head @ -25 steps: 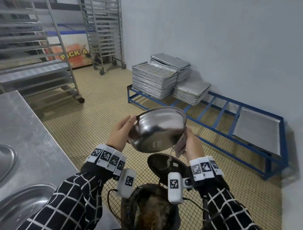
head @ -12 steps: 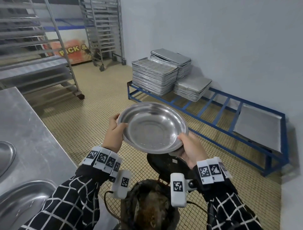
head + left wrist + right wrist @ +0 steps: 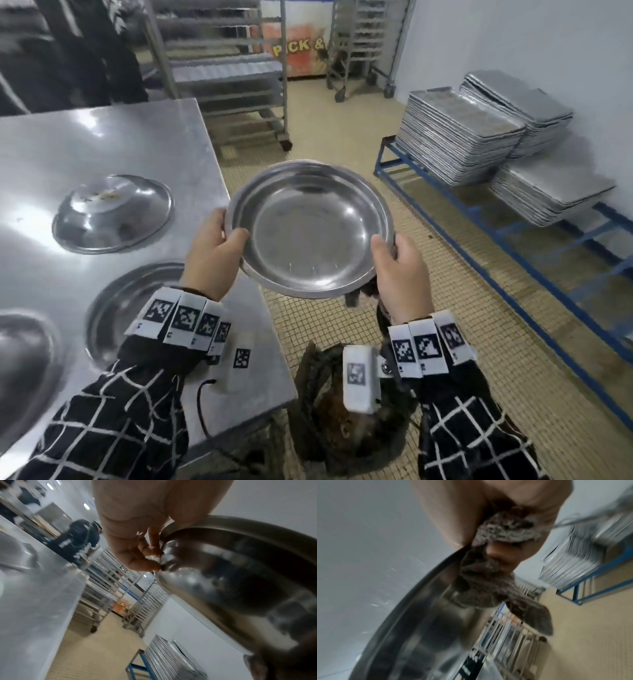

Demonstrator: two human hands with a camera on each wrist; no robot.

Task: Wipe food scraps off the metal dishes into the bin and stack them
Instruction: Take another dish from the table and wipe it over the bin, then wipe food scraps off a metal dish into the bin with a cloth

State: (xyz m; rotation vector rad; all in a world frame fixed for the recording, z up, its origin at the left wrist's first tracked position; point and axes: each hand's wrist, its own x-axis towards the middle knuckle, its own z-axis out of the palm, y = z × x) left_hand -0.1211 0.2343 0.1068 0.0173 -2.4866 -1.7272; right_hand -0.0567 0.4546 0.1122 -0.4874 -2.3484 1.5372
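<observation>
Held dish: a round, shallow metal dish (image 3: 310, 228), open side up and tilted a little toward the viewer, held in the air at the centre of the head view, past the table's right edge and above the tiled floor; its inside looks bare and shiny.
Left hand: the left hand (image 3: 212, 255) grips the dish rim at 9 o'clock, thumb inside the bowl, fingers (image 3: 145, 563) curled against the underside.
Right hand: the right hand (image 3: 400, 270) grips the rim at 3 o'clock, thumb on the inner edge; it also clamps a brownish-grey cloth (image 3: 489, 582) against the dish's underside, and the cloth hangs loose below.
Bin: a dark bin (image 3: 329, 411) with brown scraps inside sits on the floor at 6 o'clock, below the dish and between the forearms.
Table: a steel table (image 3: 113, 147) fills the 9 o'clock side.
Dishes on table: one upturned dish (image 3: 113, 212) lies bottom up at 10 o'clock; another dish (image 3: 137, 308) lies open side up at 8 o'clock, partly under the left wrist; a third dish (image 3: 24, 370) shows at the left edge, too blurred to tell which way up.
Baking trays: stacks of flat metal trays (image 3: 459, 137) rest on a low blue frame (image 3: 534, 246) at 2 o'clock, against the wall.
Racks: wheeled tray racks (image 3: 222, 68) stand at 12 o'clock.
</observation>
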